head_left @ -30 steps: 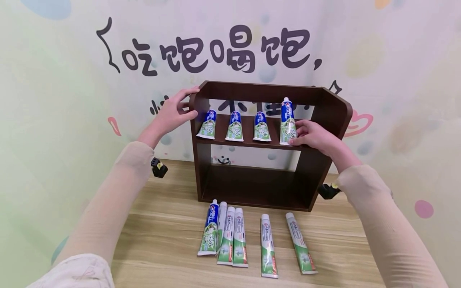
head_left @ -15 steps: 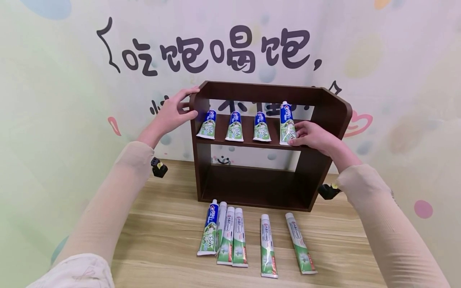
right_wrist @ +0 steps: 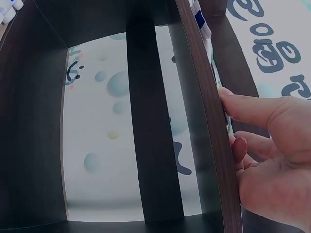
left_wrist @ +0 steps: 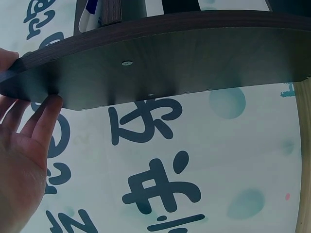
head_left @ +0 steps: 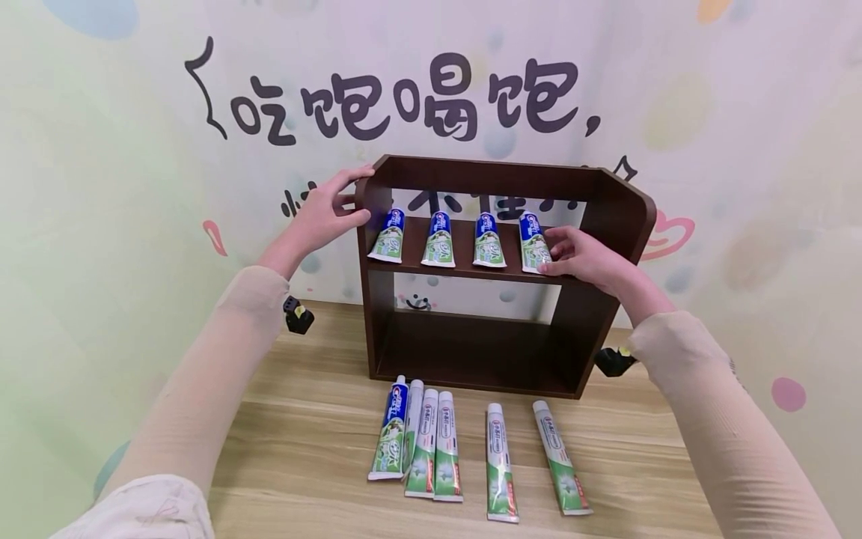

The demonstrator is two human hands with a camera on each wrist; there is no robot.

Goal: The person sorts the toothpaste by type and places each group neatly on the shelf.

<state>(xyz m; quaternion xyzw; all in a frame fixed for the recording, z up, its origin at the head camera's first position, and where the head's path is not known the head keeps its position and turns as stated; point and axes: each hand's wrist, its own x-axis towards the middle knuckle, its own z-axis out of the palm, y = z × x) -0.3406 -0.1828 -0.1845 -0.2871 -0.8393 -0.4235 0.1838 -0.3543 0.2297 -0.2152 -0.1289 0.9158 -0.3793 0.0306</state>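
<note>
Upper-left on a dark brown two-tier shelf (head_left: 498, 174), my left hand (head_left: 318, 221) grips the side panel. In the left wrist view its fingers (left_wrist: 48, 119) press against the panel's outer face. My right hand (head_left: 587, 260) holds the lower right side of a blue-and-green toothpaste tube (head_left: 533, 245), which leans back on the upper board, crimped end at the front edge. From the right wrist, that tube is mostly hidden behind the board, with the thumb (right_wrist: 250, 107) against it. Three matching tubes, among them one toothpaste tube (head_left: 439, 239), lie in a row to its left.
On the wooden table (head_left: 303, 464) before the shelf lie another blue-and-green tube (head_left: 389, 430) and several white-and-green toothpaste tubes (head_left: 500, 457). The shelf's lower compartment (head_left: 465, 344) opens toward me. A printed cloth backdrop (head_left: 417, 45) hangs close behind.
The tube in my right hand has tipped back and sunk lower onto the upper board, its cap end going out of sight. My left hand keeps its place on the shelf.
</note>
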